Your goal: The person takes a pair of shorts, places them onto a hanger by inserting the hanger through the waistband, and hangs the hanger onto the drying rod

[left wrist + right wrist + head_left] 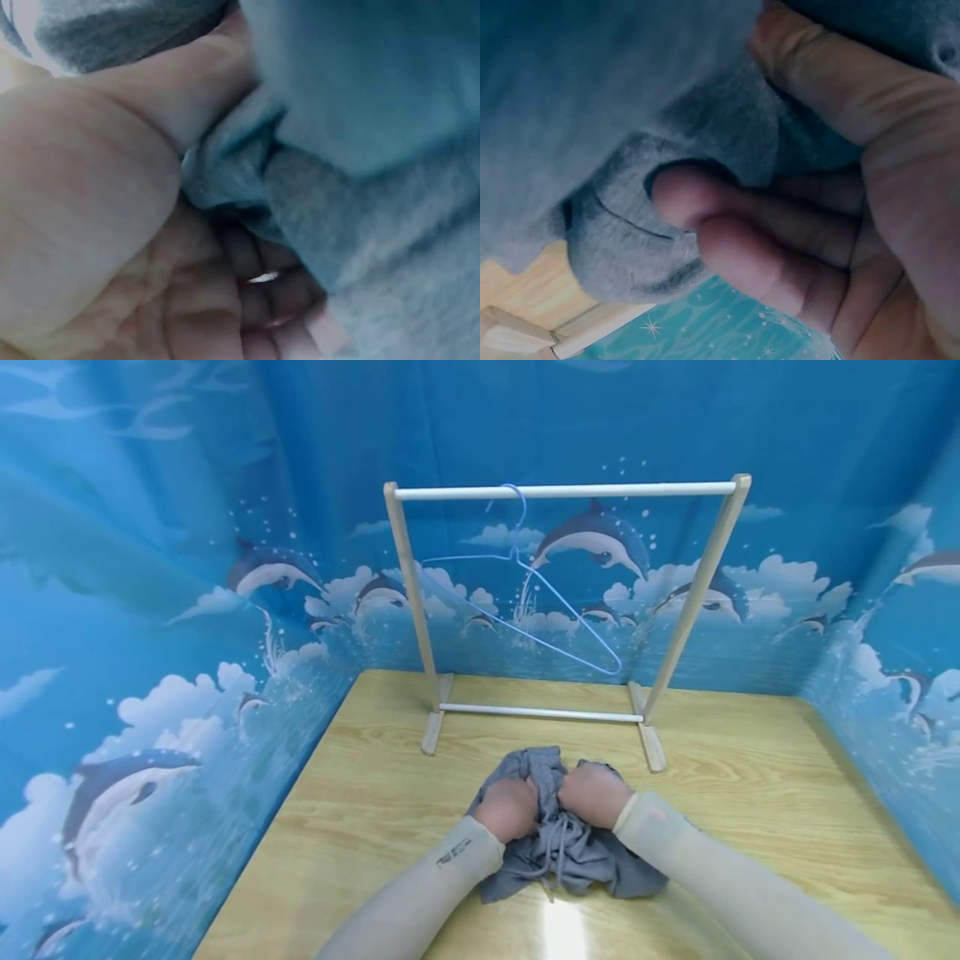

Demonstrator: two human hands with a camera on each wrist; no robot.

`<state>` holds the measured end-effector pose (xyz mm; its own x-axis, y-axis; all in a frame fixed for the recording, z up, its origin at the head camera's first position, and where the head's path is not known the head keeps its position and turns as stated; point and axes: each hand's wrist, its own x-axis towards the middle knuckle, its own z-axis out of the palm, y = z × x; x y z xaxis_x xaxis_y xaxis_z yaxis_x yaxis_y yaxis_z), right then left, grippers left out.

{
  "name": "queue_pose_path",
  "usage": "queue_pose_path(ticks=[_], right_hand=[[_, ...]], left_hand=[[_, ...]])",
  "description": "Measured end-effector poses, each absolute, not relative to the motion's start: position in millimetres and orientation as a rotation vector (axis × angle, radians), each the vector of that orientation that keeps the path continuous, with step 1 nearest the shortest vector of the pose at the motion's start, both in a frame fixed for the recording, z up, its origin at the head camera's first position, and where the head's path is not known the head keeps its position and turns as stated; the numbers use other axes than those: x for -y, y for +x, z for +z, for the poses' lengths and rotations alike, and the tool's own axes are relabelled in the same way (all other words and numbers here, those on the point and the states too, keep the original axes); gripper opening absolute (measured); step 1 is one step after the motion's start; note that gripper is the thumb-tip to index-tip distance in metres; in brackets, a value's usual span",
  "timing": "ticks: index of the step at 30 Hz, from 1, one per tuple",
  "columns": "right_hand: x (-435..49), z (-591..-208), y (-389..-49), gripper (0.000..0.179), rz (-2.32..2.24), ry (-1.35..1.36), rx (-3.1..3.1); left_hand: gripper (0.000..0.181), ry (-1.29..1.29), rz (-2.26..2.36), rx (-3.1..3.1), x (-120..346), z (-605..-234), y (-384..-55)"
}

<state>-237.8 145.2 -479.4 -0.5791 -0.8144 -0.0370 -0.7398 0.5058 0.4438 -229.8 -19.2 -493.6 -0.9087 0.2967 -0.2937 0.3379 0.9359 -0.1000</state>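
A crumpled grey garment with a drawstring (577,856) is bunched up over the wooden table in front of me, its cords hanging at the front. My left hand (510,810) grips its left side; in the left wrist view the cloth (390,240) runs between thumb and curled fingers. On the other side my right hand (595,794) holds a fold. The right wrist view has the thumb (817,67) on one side of the cloth (637,217) and curled fingertips against it. Part of the garment is hidden behind both hands.
Behind the garment stands a rack with a white top rail (637,490) and wooden legs (697,593). A blue wire hanger (570,610) hangs from the rail, tilted. Dolphin-printed curtains (150,610) enclose the wooden table (360,793) at the back and sides.
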Motion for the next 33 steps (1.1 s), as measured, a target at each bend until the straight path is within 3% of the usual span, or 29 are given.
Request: queue_pose_path(ticks=[7, 14, 20, 26, 29, 33], right_hand=[[-145, -481, -228, 0.027, -0.565, 1.306, 2.638], [-142, -481, -222, 0.024, -0.610, 1.316, 2.658], [-141, -481, -218, 0.037, -0.466, 1.328, 2.754], [-147, -484, -221, 0.039, -0.312, 1.471, 2.680], [-161, -478, -229, 0.038, 0.017, 1.550, 2.828], [-195, -459, -245, 0.023, 0.658, 1.468, 2.971]], left_hand=[[0.039, 0.633, -0.210, -2.865, 24, -494, -233], [0.042, 0.747, -0.310, -2.826, 27, -496, -236], [0.042, 0.898, -0.216, -2.857, 38, -504, -251], [0.051, 0.924, -0.073, -2.836, 46, -500, -259], [0.052, 0.879, -0.010, -2.782, 53, -487, -257], [0.044, 0.795, 0.119, -2.805, 63, -454, -245]])
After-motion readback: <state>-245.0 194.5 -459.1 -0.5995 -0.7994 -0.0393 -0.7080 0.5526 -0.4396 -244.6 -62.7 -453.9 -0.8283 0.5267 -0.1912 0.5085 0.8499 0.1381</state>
